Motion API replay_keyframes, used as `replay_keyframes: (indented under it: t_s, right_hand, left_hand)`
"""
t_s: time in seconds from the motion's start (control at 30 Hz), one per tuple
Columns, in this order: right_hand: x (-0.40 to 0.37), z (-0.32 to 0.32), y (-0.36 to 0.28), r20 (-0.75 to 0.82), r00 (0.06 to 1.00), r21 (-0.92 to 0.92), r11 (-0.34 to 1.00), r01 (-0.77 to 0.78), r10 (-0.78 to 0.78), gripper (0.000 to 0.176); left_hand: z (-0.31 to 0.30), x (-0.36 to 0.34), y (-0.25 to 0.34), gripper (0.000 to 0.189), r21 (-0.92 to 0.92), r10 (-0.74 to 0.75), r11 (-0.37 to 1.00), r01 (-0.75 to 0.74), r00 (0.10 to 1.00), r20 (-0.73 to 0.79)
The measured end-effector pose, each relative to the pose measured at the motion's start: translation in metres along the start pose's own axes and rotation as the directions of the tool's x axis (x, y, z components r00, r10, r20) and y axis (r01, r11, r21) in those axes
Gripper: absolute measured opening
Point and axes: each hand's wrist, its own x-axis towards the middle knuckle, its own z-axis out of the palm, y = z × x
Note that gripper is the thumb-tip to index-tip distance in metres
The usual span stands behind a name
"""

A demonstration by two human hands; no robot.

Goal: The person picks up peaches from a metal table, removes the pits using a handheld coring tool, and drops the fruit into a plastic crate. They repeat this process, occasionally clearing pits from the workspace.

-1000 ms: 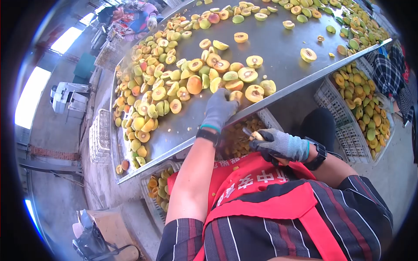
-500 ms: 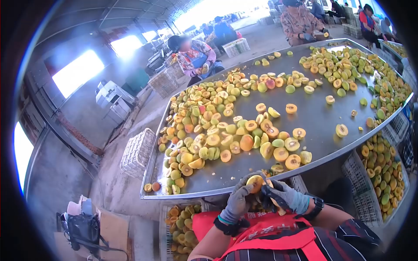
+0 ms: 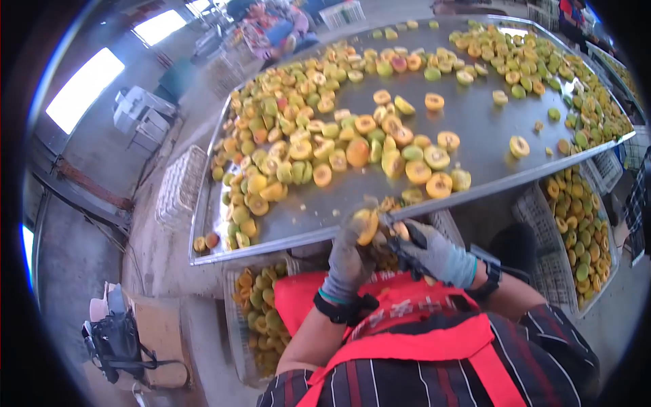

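Observation:
Both hands wear grey gloves and meet at the near edge of a metal table (image 3: 475, 146) covered with cut fruit. My left hand (image 3: 351, 254) is closed around a yellow-orange fruit half (image 3: 367, 226), its cut side partly in view. Beside it, my right hand (image 3: 430, 252) is closed with dark fingertips, and a small orange fruit piece (image 3: 401, 231) shows between its fingers. Whether it also grips a tool is too blurred to tell. Many yellow and green fruit halves (image 3: 291, 149) are heaped on the left of the table.
Below the table, a crate of fruit (image 3: 234, 325) stands at the left and another crate (image 3: 542, 251) at the right. A white crate (image 3: 182, 186) is on the floor beyond the table's left edge. A co-worker (image 3: 274, 30) sits across the table. A black bag (image 3: 119, 339) lies lower left.
The view has tilted down and shifted, so the table appears higher and further left. My left hand has turned, with the fruit half now beside its fingertips, and my hands look slightly further apart.

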Motion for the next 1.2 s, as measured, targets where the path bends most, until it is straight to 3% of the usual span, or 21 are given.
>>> replay_keyframes:
  t_s: [0.07,0.1,0.13,0.2,0.23,0.27,0.33,0.47,0.63,0.7,0.8,0.83,0.87,0.9,0.97,1.0,1.07,1.13,1.2]
  right_hand:
    - [0.0,0.001,0.002,0.005,0.998,-0.035,0.998,-0.056,0.056,0.03]
    - [0.002,0.001,0.005,0.026,0.998,-0.059,0.997,-0.058,0.06,0.028]
    - [0.003,0.001,0.006,0.028,0.997,-0.056,0.996,-0.065,0.067,0.028]
    - [0.003,0.003,0.008,0.038,0.999,-0.058,0.998,-0.012,0.014,0.027]
    - [0.004,0.004,0.008,0.035,0.999,-0.057,0.998,-0.033,0.035,0.026]
    - [0.004,0.004,0.008,0.033,0.999,-0.052,0.998,-0.042,0.043,0.026]
    - [0.004,0.004,0.006,0.041,0.997,-0.101,0.993,-0.058,0.063,0.027]
    - [0.004,0.005,0.002,0.063,0.991,-0.057,0.992,-0.116,0.12,0.027]
    - [0.003,0.004,-0.004,0.12,0.968,0.046,0.973,-0.227,0.221,0.028]
    - [0.003,0.003,-0.005,0.149,0.948,0.065,0.954,-0.292,0.28,0.029]
    - [0.002,0.003,0.003,0.178,0.955,-0.011,0.971,-0.238,0.236,0.032]
    - [0.005,0.006,0.016,0.095,0.995,-0.166,0.986,0.022,-0.007,0.032]
    - [0.005,0.009,0.019,0.054,0.964,-0.331,0.906,0.262,-0.259,0.033]
    - [0.003,0.01,0.019,0.056,0.965,-0.33,0.908,0.259,-0.255,0.033]
    - [0.0,0.013,0.009,0.064,0.997,-0.218,0.974,0.059,-0.046,0.031]
    - [0.0,0.012,0.005,0.064,0.997,-0.218,0.974,0.058,-0.045,0.031]
    - [0.0,0.011,-0.001,0.195,0.919,0.026,0.935,-0.354,0.343,0.033]
    - [-0.001,0.014,0.002,0.187,0.928,0.03,0.942,-0.334,0.323,0.033]
    - [-0.001,0.018,0.012,0.179,0.936,0.033,0.949,-0.314,0.304,0.033]
  left_hand:
    - [-0.007,0.003,-0.004,0.036,0.042,0.018,0.999,-0.018,1.0,0.013]
    - [-0.01,0.0,-0.003,0.037,0.057,0.058,0.996,-0.066,0.99,0.132]
    - [-0.009,0.0,-0.005,0.037,0.057,0.054,0.997,-0.061,0.991,0.126]
    - [-0.002,0.001,-0.009,0.04,0.514,0.316,0.786,-0.344,0.938,0.144]
    - [-0.001,-0.002,-0.001,0.043,-0.077,-0.025,0.997,0.023,1.0,-0.019]
    - [0.001,-0.002,-0.002,0.043,-0.078,-0.033,0.996,0.031,0.999,-0.024]
    - [0.0,-0.003,-0.004,0.045,0.325,0.214,0.916,-0.234,0.972,0.098]
    - [0.0,-0.001,-0.009,0.045,0.139,0.09,0.985,-0.098,0.994,0.067]
    - [0.002,-0.001,-0.01,0.043,0.429,0.242,0.863,-0.268,0.963,0.117]
    - [-0.001,-0.001,-0.007,0.042,0.403,0.192,0.89,-0.215,0.977,0.096]
    - [-0.001,-0.002,-0.004,0.04,0.304,0.1,0.946,-0.113,0.993,0.056]
    - [0.0,-0.002,-0.004,0.039,0.231,0.057,0.971,-0.065,0.998,0.04]
    - [-0.002,-0.001,-0.007,0.039,0.229,0.055,0.971,-0.062,0.998,0.037]
    - [-0.007,0.001,-0.011,0.037,0.236,0.087,0.968,-0.091,0.996,0.029]
    - [-0.011,0.002,-0.014,0.036,0.243,0.119,0.962,-0.121,0.993,0.022]
    - [-0.012,0.001,-0.014,0.034,0.293,0.139,0.945,-0.145,0.989,0.042]
    - [-0.013,-0.001,-0.016,0.032,0.343,0.153,0.925,-0.165,0.986,0.061]
    - [-0.012,-0.001,-0.018,0.046,0.466,0.282,0.832,-0.3,0.953,0.111]
    - [-0.01,-0.001,-0.015,0.046,0.448,0.245,0.854,-0.265,0.964,0.103]
